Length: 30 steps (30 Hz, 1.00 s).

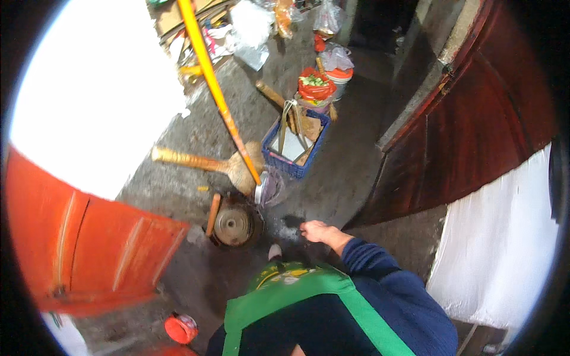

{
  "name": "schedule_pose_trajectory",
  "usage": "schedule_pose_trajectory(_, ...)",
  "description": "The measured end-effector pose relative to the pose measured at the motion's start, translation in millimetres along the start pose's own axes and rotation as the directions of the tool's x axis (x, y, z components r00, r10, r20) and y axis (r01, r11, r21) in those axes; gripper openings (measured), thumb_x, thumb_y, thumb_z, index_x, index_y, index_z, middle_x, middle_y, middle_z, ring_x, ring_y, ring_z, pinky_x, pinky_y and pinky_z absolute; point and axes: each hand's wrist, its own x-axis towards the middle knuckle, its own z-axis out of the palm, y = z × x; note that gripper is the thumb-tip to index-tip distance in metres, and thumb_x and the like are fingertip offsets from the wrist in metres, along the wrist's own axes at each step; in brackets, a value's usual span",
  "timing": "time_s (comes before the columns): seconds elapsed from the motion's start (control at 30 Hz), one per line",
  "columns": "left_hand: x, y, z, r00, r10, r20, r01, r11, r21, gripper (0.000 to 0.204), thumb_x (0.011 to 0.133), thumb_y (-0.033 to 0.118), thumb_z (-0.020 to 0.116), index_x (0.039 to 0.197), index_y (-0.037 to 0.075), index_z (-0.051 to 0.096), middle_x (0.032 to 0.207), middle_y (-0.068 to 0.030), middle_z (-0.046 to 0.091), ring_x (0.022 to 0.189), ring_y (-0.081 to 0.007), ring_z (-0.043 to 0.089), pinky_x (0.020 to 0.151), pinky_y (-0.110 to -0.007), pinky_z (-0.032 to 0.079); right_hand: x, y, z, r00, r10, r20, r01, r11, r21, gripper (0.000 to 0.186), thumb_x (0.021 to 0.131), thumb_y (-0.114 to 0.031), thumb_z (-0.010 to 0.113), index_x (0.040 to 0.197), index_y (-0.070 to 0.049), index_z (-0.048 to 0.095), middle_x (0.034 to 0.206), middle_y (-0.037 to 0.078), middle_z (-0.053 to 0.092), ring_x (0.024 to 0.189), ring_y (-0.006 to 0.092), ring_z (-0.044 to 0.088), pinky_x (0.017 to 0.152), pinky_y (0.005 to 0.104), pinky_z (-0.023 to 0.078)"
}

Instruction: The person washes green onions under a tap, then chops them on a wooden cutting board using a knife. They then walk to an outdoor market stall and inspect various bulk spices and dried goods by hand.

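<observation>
- closest in, the person's green apron point(297, 296), with one shoe point(274, 252) showing past its hem on the dark floor point(350, 178).
- the right hand point(314, 231) is out ahead, fingers curled; whether they grip anything i can't tell. the left hand is out of sight, so its state i can't tell either.
- left of that hand, across a gap of floor, stands the round stove-like drum point(234, 225), a wooden stick point(214, 215) along its left edge.
- just beyond the drum, a broom point(242, 173) lies with its handle pointing left, and a long yellow-orange pole point(208, 71) slants across its head.
- further on, the blue crate point(293, 171); a strip of floor runs between its right edge and the dark red door point(463, 118).
- past the crate's far edge, a red bag point(317, 93) of greens sits against a bucket point(340, 83).
</observation>
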Motion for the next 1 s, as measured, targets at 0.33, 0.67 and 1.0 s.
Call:
schedule_pose_trajectory(0.33, 129.8, 254.3, -89.2, 0.976, 0.166, 0.142, -0.190, 0.966, 0.176, 0.021, 0.090, 0.016, 0.051, 0.109, 0.007, 0.053, 0.094, -0.0086, 0.057, 0.077, -0.0207, 0.054, 0.067, -0.035, 0.047, -56.9, 175.4, -29.8, 0.775, 0.632, -0.002, -0.604, 0.743, 0.289, 0.026, 0.083, -0.026, 0.052, 0.098, -0.009, 0.063, 0.099, 0.018, 0.062, 0.096, 0.0347, 0.059, 0.080, 0.0441, 0.048)
schedule_pose_trajectory(0.67, 175.0, 577.0, 4.7, 0.921, 0.278, 0.274, -0.356, 0.885, 0.298, 0.024, 0.089, 0.016, 0.051, 0.111, 0.007, 0.052, 0.097, -0.0105, 0.057, 0.077, -0.0227, 0.056, 0.066, -0.037, 0.048, -15.7, 409.0, -37.9, 0.958, 0.036, -0.286, -0.076, 0.989, -0.129, 0.021, 0.084, -0.021, 0.051, 0.090, -0.004, 0.061, 0.090, 0.019, 0.060, 0.084, 0.0358, 0.058, 0.075, 0.0463, 0.047)
schedule_pose_trajectory(1.0, 193.9, 885.5, 69.7, 0.883, 0.370, 0.288, -0.445, 0.856, 0.264, 0.028, 0.088, 0.016, 0.052, 0.114, 0.007, 0.052, 0.099, -0.0125, 0.058, 0.078, -0.0248, 0.057, 0.064, -0.038, 0.048, 167.5, 506.8, -404.1, 0.871, 0.412, -0.269, -0.241, 0.834, 0.496, 0.032, 0.085, -0.030, 0.057, 0.104, -0.003, 0.060, 0.094, 0.019, 0.063, 0.086, 0.0351, 0.060, 0.074, 0.0437, 0.048)
